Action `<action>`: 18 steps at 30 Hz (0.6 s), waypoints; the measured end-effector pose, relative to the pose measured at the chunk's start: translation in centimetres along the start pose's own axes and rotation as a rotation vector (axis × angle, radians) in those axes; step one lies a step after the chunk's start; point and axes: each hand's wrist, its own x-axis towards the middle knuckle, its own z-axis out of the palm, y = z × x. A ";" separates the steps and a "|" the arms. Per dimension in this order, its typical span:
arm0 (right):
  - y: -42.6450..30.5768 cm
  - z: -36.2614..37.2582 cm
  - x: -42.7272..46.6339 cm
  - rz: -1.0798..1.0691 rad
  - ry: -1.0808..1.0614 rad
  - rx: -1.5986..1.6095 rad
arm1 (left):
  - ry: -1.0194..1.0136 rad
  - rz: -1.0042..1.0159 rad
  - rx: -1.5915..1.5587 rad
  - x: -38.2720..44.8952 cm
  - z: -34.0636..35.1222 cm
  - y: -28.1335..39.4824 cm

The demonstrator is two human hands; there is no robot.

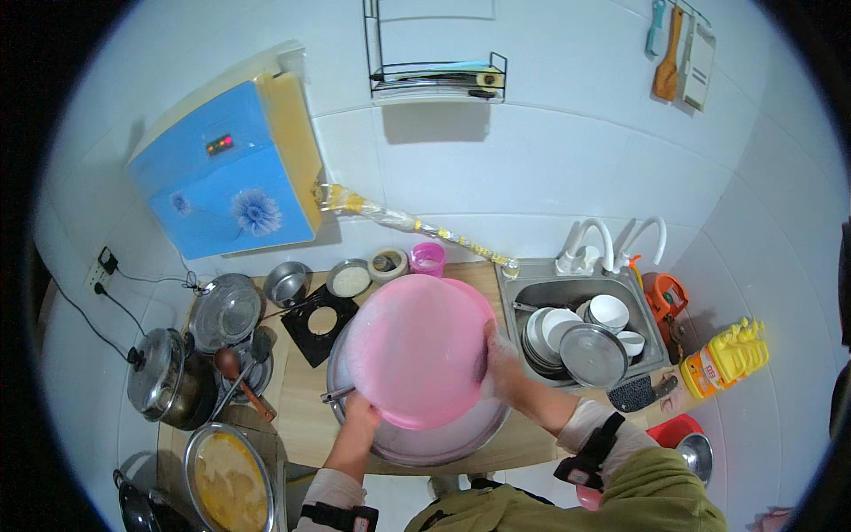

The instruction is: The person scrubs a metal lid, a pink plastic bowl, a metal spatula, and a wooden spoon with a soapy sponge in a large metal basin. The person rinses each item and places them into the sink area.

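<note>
A pink plastic basin (419, 352) is tilted above a large metal basin (439, 449) that holds whitish, soapy water. My left hand (362, 415) grips the pink basin's lower left edge, its fingers partly hidden. At the right side, my right hand (502, 366) holds the same basin, with white suds on the fingers and palm. What looks like another pink rim shows behind the basin at its upper right. A metal handle (337, 394) juts over the metal basin's left edge, beside my left hand.
Stacked bowls and plates (548, 332) fill the steel sink (512, 286) at right, with a cleaver (641, 392) in front. A lidded pot (179, 379), a wooden ladle (243, 382) and a tray of yellowish liquid (229, 479) stand at left. A pink cup (427, 259) stands behind.
</note>
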 end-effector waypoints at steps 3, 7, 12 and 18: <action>2.4 -2.2 2.5 0.152 0.075 0.043 | -0.147 -0.130 -0.317 -0.4 -0.7 1.5; 7.3 -4.5 6.7 0.131 0.044 -0.646 | -0.260 -0.028 -0.313 -2.1 -0.2 4.3; 12.0 -6.8 8.9 -0.612 -0.346 -1.909 | -0.316 0.052 -0.148 -4.1 0.1 6.7; 6.5 -3.5 5.4 -1.003 -0.295 -1.519 | -0.156 0.147 0.019 -5.6 1.1 7.8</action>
